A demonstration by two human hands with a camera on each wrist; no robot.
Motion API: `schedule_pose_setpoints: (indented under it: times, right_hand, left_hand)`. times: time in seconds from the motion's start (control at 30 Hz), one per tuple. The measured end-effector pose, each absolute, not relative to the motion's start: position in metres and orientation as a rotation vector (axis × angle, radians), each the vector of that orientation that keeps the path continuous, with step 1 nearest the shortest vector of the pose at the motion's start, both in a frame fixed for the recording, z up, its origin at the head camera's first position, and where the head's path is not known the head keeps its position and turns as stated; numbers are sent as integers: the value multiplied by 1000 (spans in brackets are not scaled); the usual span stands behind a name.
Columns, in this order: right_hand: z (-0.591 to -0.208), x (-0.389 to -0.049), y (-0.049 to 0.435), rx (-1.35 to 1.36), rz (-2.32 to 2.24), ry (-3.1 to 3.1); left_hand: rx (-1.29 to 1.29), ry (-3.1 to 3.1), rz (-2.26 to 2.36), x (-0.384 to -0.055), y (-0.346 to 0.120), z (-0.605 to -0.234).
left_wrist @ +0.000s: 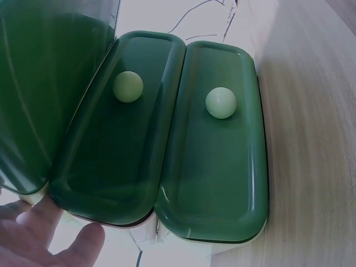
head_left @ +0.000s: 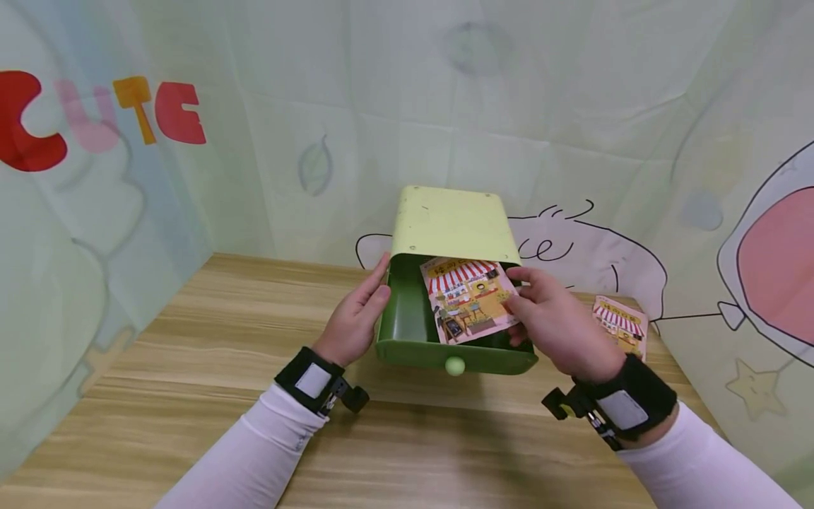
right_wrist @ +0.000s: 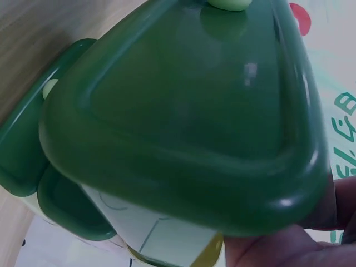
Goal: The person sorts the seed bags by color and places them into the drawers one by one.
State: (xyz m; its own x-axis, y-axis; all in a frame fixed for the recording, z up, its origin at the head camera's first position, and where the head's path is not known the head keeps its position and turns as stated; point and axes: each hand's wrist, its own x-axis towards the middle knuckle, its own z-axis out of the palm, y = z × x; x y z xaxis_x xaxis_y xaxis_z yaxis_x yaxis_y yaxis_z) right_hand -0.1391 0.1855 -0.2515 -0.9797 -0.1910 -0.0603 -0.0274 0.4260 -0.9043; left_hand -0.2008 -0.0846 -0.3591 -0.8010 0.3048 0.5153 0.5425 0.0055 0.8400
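A pale yellow-green cabinet (head_left: 454, 223) stands on the table, its green top drawer (head_left: 407, 314) pulled out. My right hand (head_left: 559, 322) pinches the right edge of a pink booklet (head_left: 470, 300) with a striped shop awning on its cover, tilted over the drawer's opening. In the right wrist view the drawer front hides most of the booklet. With fingers extended, my left hand (head_left: 356, 314) rests along the cabinet's left side. The left wrist view shows its fingertips (left_wrist: 89, 239) by the cabinet edge, near two closed lower drawers (left_wrist: 214, 161).
A second booklet (head_left: 620, 325) with a similar cover lies to the right, partly behind my right wrist. The drawer's round knob (head_left: 454, 366) sticks out toward me. A printed cloth backdrop (head_left: 286, 141) closes off the wooden table (head_left: 254, 311) behind and at both sides.
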Motion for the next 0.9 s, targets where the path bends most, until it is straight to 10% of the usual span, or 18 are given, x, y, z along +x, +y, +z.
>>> schedule_pose_setpoints:
  times: [0.9]
  right_hand:
    - [-262, -142, 180, -261, -1367, 2596]
  left_hand:
    - [-871, -2139, -1881, -178, -82, -335]
